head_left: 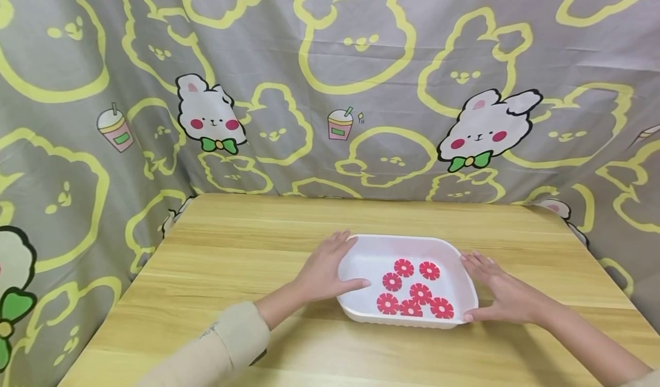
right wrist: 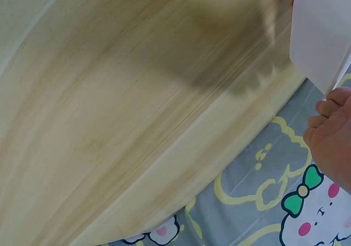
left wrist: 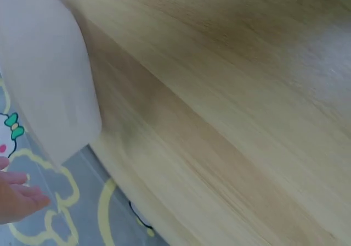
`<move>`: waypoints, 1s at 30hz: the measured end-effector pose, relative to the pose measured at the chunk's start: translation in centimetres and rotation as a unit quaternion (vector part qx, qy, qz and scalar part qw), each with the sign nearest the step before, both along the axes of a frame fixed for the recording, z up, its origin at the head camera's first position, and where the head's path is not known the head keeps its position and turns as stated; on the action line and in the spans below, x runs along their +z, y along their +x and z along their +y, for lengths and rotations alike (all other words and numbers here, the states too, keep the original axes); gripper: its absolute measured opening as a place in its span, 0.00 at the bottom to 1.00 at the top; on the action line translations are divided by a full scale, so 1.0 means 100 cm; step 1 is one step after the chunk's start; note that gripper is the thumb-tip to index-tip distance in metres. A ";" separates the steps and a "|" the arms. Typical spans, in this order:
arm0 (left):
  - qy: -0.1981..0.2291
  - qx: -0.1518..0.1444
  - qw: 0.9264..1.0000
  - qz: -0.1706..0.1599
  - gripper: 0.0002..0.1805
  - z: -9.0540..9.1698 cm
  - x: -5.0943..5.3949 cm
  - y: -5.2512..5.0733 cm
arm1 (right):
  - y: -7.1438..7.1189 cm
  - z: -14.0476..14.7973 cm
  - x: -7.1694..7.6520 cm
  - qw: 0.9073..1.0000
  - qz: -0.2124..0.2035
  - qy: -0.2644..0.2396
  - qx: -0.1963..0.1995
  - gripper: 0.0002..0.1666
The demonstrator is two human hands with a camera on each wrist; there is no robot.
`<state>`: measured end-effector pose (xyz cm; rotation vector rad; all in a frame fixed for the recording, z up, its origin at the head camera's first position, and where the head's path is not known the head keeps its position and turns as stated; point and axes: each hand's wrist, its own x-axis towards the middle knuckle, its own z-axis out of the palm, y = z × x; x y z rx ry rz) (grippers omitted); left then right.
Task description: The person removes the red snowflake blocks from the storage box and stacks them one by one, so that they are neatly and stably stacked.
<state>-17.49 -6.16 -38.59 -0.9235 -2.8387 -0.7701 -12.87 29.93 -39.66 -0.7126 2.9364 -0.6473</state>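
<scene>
A white rectangular tray (head_left: 361, 312) with rounded corners stands on the wooden table, holding several red notched discs (head_left: 404, 268), mostly in its right half. At its left end is my left hand (head_left: 322, 269), fingers extended along the rim and thumb reaching over the inside. My right hand (head_left: 507, 292) touches the right end, its fingers at the back and its thumb by the front corner. Parts of the tray's outer wall show in the left wrist view (left wrist: 49, 70) and right wrist view (right wrist: 321, 32), near the left fingers (left wrist: 19, 196) and right fingers (right wrist: 329, 111).
The wooden tabletop (head_left: 232, 249) extends around the tray on all sides. Behind it and at both sides hangs a grey curtain (head_left: 278, 49) with yellow outlines and white rabbit faces, reaching the table's back edge.
</scene>
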 end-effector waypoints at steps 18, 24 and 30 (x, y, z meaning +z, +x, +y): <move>0.006 -0.068 0.998 -0.009 0.31 0.043 -0.012 -0.011 | -0.002 0.000 0.003 1.000 -0.020 0.001 -0.005 0.65; -0.023 -0.060 0.998 -0.029 0.26 0.056 -0.021 -0.017 | -0.003 -0.001 0.005 1.000 -0.027 0.003 -0.006 0.65; -0.050 -0.063 0.995 -0.062 0.21 0.067 -0.028 -0.022 | -0.004 -0.001 0.006 0.999 -0.031 0.006 -0.007 0.66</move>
